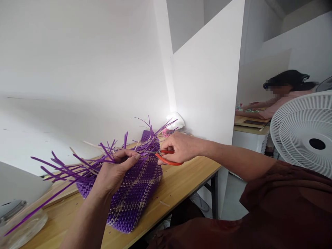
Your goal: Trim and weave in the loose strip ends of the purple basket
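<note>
From where I stand, the purple-and-beige woven bag (pixel 137 193) lies on the wooden table (pixel 184 181), its unfinished edge bristling with loose strips (pixel 86 176). The left hand (pixel 116 167), on the bag's far edge, has thumb and forefinger pinched on a purple strip. The right hand (pixel 180 147) is curled around the orange-handled scissors (pixel 171 163), whose blades reach left among the strips, just beside the left fingertips; I can't tell whether those blades are parted. The two hands are near each other but not touching. A small purple woven piece (pixel 146 135) stands beyond the bag, and a white bundle (pixel 176 121) sits in the far corner. Over on the right are a white fan (pixel 317 144) and, farther off, a co-worker in pink (pixel 301 98) leaning over another table (pixel 251 123).
</note>
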